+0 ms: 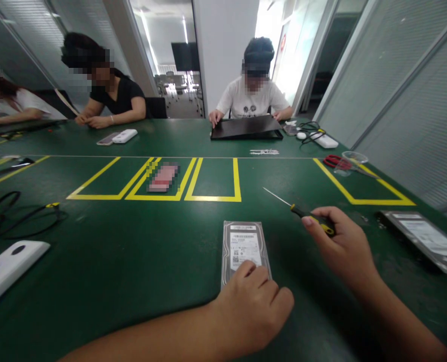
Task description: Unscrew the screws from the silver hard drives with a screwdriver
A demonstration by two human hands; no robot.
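A silver hard drive (243, 243) with a white label lies flat on the green table (132, 261) right in front of me. My left hand (251, 306) rests on its near edge, fingers curled and pressing down on it. My right hand (344, 246) is closed around the black and yellow handle of a screwdriver (302, 212), held just right of the drive. Its thin shaft points up and to the left, away from the drive.
A second drive (423, 239) lies at the right edge. Yellow tape boxes (193, 188) mark the table's middle, one holding a pink item (163, 177). Red scissors (336, 162) and a clear cup sit far right, a white device (8, 266) and black cable at left. Three people sit opposite.
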